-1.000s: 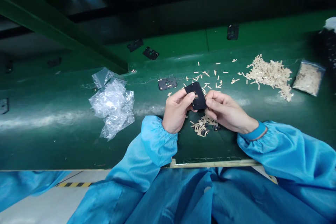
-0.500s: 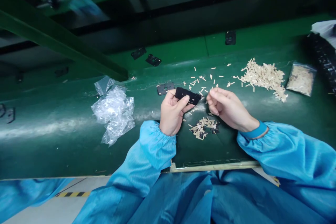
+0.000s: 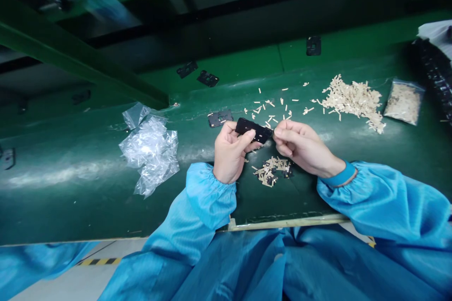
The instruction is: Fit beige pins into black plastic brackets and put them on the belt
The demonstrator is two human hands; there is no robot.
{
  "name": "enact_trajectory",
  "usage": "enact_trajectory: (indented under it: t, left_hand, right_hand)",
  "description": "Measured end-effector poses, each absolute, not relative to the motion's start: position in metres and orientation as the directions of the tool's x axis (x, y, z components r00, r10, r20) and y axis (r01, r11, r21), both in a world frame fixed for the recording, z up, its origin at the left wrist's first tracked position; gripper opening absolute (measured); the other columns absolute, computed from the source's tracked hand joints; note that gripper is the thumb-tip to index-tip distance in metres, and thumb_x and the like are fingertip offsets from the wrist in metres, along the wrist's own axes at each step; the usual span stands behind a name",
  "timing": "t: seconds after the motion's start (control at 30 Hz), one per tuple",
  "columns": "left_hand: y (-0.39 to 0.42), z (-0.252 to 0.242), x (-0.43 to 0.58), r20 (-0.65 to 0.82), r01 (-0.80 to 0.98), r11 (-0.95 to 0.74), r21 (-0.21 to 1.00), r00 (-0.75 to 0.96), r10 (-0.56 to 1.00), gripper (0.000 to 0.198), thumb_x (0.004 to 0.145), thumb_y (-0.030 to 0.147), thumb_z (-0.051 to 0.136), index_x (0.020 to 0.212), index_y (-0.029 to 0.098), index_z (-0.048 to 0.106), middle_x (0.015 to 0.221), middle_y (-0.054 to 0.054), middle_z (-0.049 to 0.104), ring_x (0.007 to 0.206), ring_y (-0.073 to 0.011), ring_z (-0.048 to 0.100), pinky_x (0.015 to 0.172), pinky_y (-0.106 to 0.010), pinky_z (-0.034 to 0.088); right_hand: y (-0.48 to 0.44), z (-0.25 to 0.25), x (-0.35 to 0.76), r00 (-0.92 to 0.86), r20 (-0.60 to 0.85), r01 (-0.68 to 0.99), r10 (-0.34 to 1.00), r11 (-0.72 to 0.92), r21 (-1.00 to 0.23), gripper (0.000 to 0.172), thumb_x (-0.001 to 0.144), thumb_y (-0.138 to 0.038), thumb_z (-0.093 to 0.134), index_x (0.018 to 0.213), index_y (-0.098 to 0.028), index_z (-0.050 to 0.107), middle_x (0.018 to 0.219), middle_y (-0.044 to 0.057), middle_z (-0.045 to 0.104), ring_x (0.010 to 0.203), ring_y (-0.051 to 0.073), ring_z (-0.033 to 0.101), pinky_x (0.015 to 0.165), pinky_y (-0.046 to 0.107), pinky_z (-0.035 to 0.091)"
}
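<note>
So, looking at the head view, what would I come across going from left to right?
Dark part at the edge → clear plastic bags → held black plate → the person's right fingers → large heap of pale strips → filled clear bag.

Reaching in from lower frame with both forearms. Gripping with left hand at centre, thumb laid on top. Pinching with right hand just right of centre, fingers curled.

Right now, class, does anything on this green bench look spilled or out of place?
Yes: pale strips lie scattered left of the large heap, beyond the right hand. They look stray because the heap sits gathered together.
</note>
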State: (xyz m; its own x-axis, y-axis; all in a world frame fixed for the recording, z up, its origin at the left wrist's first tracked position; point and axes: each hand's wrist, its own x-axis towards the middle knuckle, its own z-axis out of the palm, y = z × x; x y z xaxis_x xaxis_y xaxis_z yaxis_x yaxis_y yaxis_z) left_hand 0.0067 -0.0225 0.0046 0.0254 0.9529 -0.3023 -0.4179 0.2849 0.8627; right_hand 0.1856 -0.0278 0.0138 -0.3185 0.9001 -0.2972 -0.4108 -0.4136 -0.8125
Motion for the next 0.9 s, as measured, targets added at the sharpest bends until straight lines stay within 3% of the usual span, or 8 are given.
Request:
enact_trajectory:
  t: [0.23,0.47,0.67,0.9]
  left_hand:
    - [-0.0255,0.0041,0.0102,-0.312,-0.425,0.286,0.859,0.009,0.950,0.046,0.070,0.032,0.090,0.089,0.019,0.050,0.083,0.004,0.068,0.069,-0.0076,0.070,0.065,-0.021,0.065]
    - [-0.0271,0.0041,0.0120,-0.330,-0.452,0.318,0.833,0.055,0.942,0.045,0.073,0.032,0.088,0.091,0.020,0.048,0.087,0.004,0.068,0.072,-0.0072,0.071,0.065,-0.018,0.065]
    - [-0.0259,0.0057,0.0101,-0.355,-0.500,0.349,0.793,0.086,0.931,0.042,0.074,0.031,0.086,0.093,0.019,0.050,0.089,0.003,0.069,0.074,-0.0068,0.072,0.068,-0.017,0.065]
    - [-0.0264,0.0061,0.0113,-0.332,-0.439,0.311,0.843,0.032,0.943,0.044,0.072,0.032,0.088,0.089,0.019,0.049,0.086,0.004,0.068,0.071,-0.0073,0.071,0.064,-0.019,0.065]
  right_hand:
    - [-0.0321,0.0131,0.1816,-0.332,-0.320,-0.455,0.887,-0.448,-0.770,0.028,0.093,-0.027,0.067,0.071,-0.019,0.054,0.058,-0.007,0.045,0.047,0.006,0.033,0.050,0.027,0.020]
    - [-0.0336,0.0115,0.1783,-0.366,-0.336,-0.507,0.868,-0.489,-0.710,0.025,0.091,-0.031,0.070,0.075,-0.019,0.055,0.064,-0.006,0.050,0.049,0.006,0.037,0.050,0.025,0.024]
    - [-0.0363,0.0118,0.1752,-0.433,-0.344,-0.451,0.833,-0.531,-0.718,0.027,0.091,-0.034,0.072,0.077,-0.019,0.055,0.064,-0.006,0.052,0.050,0.007,0.040,0.050,0.024,0.027]
    - [-0.0332,0.0136,0.1796,-0.286,-0.361,-0.485,0.888,-0.459,-0.744,0.013,0.090,-0.031,0.071,0.093,-0.021,0.064,0.077,-0.003,0.060,0.057,0.009,0.048,0.056,0.026,0.034]
